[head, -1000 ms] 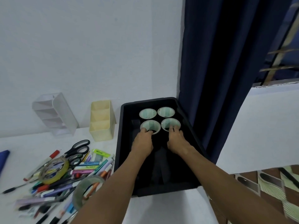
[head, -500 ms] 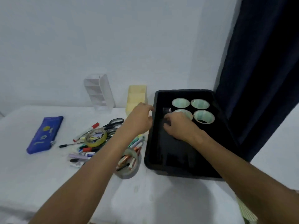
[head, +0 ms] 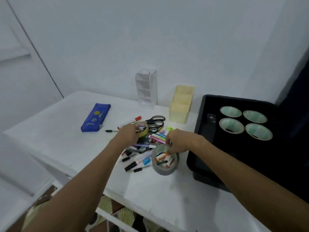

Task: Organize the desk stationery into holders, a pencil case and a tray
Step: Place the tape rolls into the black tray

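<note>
Both hands in the pen pile. Left hand (head: 129,133) curled on yellow tape (head: 143,129); right hand (head: 178,141) pinches grey tape (head: 165,159) rim. Lift straight up, shedding pens, then set beside the four rolls (head: 245,122) in tray (head: 199,114).

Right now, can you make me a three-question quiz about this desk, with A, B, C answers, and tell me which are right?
1. Where is the blue pencil case?
A. in the black tray
B. on the white table, left of the pen pile
C. inside the yellow holder

2. How many tape rolls lie in the black tray?
A. two
B. four
C. six

3. What is the right hand doing?
A. gripping the grey tape roll's rim
B. holding scissors
C. resting flat in the tray

Answers: 1 B, it lies on the table left of the pile. 2 B, four pale rings show. 3 A, its fingers curl over the grey tape roll.
</note>
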Available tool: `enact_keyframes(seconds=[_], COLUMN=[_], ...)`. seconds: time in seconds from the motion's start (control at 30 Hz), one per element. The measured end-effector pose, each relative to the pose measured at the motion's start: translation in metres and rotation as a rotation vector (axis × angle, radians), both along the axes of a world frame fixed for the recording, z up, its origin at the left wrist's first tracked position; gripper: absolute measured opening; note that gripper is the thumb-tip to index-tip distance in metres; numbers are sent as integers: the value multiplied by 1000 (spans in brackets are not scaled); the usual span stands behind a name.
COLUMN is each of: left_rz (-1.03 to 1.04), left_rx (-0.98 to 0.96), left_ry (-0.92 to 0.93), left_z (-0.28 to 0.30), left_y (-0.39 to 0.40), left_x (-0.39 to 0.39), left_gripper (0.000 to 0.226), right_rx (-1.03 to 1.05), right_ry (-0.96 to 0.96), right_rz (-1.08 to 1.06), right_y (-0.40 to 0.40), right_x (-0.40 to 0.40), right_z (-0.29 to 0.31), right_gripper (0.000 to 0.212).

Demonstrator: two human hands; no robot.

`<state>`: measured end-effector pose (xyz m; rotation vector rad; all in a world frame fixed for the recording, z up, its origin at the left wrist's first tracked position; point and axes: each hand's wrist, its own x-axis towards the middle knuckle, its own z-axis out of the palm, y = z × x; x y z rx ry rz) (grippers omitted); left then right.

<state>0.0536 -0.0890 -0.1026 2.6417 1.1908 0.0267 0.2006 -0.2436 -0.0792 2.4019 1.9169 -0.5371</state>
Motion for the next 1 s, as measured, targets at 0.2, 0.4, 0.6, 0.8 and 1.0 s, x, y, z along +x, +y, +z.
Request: enact_keyframes(seconds=[0.2,0.4,0.6,0.8,1.0], left_rz=[-15,17,-113,-365,-628], left_rx=[11,127,252,304,245], left_ry=[54,-34,-299,-404,-344], left_z=[-26,-10,41,67,59], left_y=[11,3,-16,-69,-137], left_x=[-7,5,36,84,125], left_gripper=[28,20,14,22,19], right_rx=[93,204,405,499,378], right_ry=[15,105,305,370,221], right_rz=[-26,-165,-451,-763,-1010], right_y=[5,-1,-23,-88,-173], right_x=[-3,9,41,92,131], right_z=[-5,11,45,64,61], right_gripper=[25,19,16,15,18])
